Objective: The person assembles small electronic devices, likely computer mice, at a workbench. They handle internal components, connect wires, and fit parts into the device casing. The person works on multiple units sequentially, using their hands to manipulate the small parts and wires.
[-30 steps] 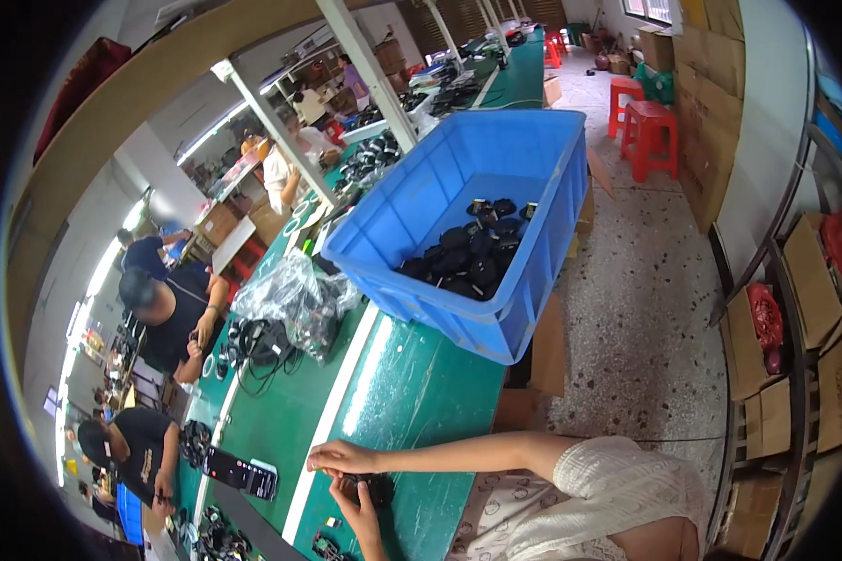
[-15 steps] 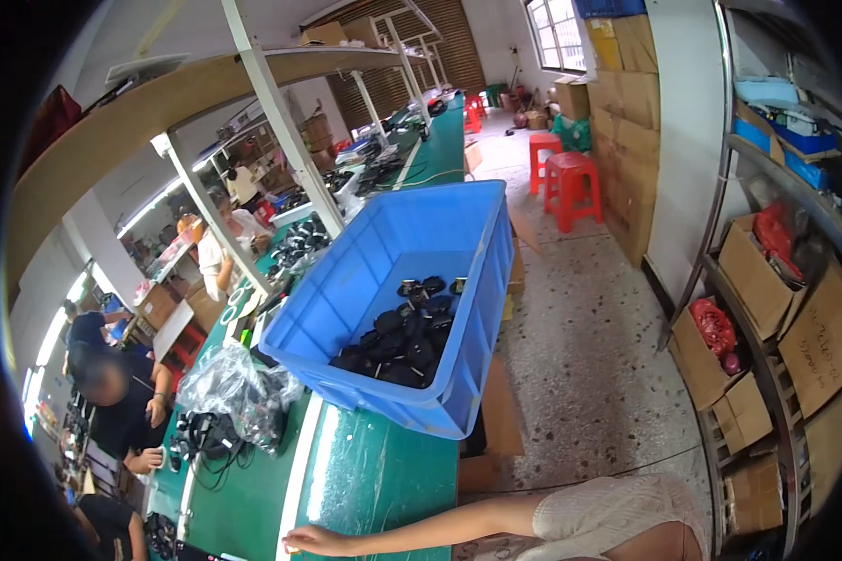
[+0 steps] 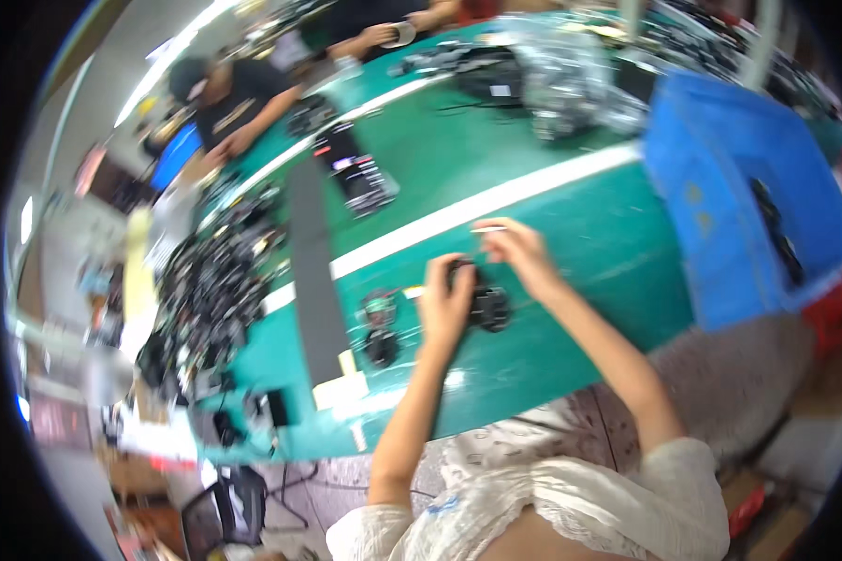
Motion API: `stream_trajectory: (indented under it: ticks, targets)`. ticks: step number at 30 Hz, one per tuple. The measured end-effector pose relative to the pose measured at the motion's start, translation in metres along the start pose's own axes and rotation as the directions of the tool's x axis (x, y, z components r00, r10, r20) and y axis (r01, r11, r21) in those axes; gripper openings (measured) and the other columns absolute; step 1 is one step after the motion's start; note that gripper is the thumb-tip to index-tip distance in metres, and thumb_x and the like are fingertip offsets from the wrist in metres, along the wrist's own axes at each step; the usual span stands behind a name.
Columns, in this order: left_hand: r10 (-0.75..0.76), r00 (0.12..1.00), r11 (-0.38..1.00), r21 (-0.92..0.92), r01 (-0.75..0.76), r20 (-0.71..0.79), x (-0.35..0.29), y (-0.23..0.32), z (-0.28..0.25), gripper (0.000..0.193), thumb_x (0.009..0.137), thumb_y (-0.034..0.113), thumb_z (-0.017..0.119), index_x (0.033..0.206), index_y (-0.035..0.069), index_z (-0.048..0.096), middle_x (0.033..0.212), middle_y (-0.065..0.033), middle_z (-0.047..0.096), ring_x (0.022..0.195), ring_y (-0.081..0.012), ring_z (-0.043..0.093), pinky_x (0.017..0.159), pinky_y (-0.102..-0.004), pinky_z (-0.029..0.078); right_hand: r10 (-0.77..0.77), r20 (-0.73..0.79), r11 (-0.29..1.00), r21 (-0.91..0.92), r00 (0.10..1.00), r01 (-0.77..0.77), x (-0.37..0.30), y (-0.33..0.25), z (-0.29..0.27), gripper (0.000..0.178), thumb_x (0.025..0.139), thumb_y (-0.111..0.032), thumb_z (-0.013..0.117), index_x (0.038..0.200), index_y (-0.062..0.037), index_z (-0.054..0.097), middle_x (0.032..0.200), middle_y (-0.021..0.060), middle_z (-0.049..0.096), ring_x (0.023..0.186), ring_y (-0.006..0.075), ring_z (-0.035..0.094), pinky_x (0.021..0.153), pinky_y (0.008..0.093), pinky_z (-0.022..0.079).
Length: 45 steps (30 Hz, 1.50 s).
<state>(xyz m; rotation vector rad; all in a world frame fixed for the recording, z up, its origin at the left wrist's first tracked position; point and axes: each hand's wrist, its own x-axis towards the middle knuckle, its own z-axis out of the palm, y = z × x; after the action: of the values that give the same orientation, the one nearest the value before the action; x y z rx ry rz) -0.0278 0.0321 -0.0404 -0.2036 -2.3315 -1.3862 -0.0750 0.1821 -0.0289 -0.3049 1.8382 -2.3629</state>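
My left hand [image 3: 447, 297] is closed around a small black part on the green table [image 3: 580, 234], with most of it hidden by the fingers. Touching or just beside that hand is a black round part [image 3: 490, 309]. My right hand [image 3: 519, 254], slightly farther right, pinches a thin pale stick-like piece [image 3: 488, 229] between its fingertips. To the left of my left hand lie another black round part [image 3: 381, 347] and a small piece with reddish and green bits [image 3: 379, 307]. The picture is smeared by motion, so fine detail is lost.
A large blue bin [image 3: 720, 196] stands at the right. A dark grey strip [image 3: 313, 271] crosses the table, with a heap of black parts [image 3: 220, 290] beyond it to the left. Clear plastic bags [image 3: 571, 79] lie at the back. Two people work across the table.
My view has swung left, from the blue bin and aisle to the table before me. My left hand has come into view; the bin now sits at the right edge.
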Motion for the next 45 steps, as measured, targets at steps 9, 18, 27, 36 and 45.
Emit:
stream_trajectory:
  ticks: [9, 18, 27, 36, 45]
  targets:
    - [-0.083, 0.995, 0.992, -0.095, 0.088, 0.052, -0.006, 0.001, 0.007, 0.022, 0.084, 0.016, 0.060, 0.102, 0.005, 0.052, 0.081, -0.0161, 0.064, 0.070, -0.0295, 0.064, 0.058, -0.0339, 0.048, 0.048, 0.000, 0.995, 0.088, 0.999, -0.048, -0.002, 0.009, -0.009, 0.026, 0.089, -0.013, 0.040, 0.102, 0.0024, 0.056, 0.066, -0.0023, 0.043, 0.059, 0.0052, 0.038, 0.055, 0.0201, 0.035]
    - [-0.131, 0.989, 0.979, -0.151, 0.140, 0.062, 0.001, -0.001, 0.007, 0.022, 0.084, 0.013, 0.060, 0.102, 0.004, 0.052, 0.079, -0.0133, 0.064, 0.065, -0.0210, 0.064, 0.057, -0.0296, 0.047, 0.036, -0.077, 0.996, -0.076, 0.996, -0.042, 0.002, 0.007, -0.011, 0.022, 0.095, -0.021, 0.043, 0.087, -0.0026, 0.052, 0.060, -0.0051, 0.034, 0.054, 0.0035, 0.032, 0.049, 0.0203, 0.029]
    - [-0.167, 0.969, 0.962, -0.187, 0.201, 0.181, 0.005, 0.001, -0.003, 0.025, 0.084, 0.012, 0.060, 0.106, 0.004, 0.053, 0.078, -0.0094, 0.064, 0.065, -0.0131, 0.059, 0.058, -0.0258, 0.045, -0.077, -0.111, 0.987, -0.149, 0.991, 0.060, 0.000, 0.005, -0.009, 0.026, 0.095, -0.022, 0.043, 0.082, -0.0024, 0.053, 0.058, -0.0052, 0.035, 0.053, 0.0027, 0.032, 0.047, 0.0206, 0.027]
    - [0.021, 0.939, 0.917, -0.380, 0.119, 0.343, 0.012, -0.013, -0.007, 0.032, 0.082, 0.005, 0.058, 0.112, 0.004, 0.048, 0.101, -0.0091, 0.058, 0.088, -0.0159, 0.059, 0.076, -0.0284, 0.048, -0.348, -0.122, 0.890, -0.356, 0.930, 0.286, -0.015, -0.011, 0.004, 0.018, 0.092, -0.015, 0.048, 0.095, 0.0004, 0.057, 0.069, -0.0029, 0.050, 0.062, 0.0022, 0.041, 0.052, 0.0195, 0.032]
    - [-0.131, 0.976, 0.825, -0.527, 0.204, 0.173, 0.008, -0.023, 0.000, 0.033, 0.086, 0.004, 0.057, 0.113, 0.006, 0.039, 0.082, -0.0041, 0.055, 0.075, -0.0076, 0.054, 0.063, -0.0196, 0.045, -0.645, 0.546, 0.192, -0.561, 0.534, 0.805, -0.038, 0.003, 0.040, 0.029, 0.073, -0.017, 0.067, 0.099, -0.0066, 0.060, 0.080, 0.0064, 0.055, 0.072, 0.0207, 0.053, 0.063, 0.0337, 0.045]
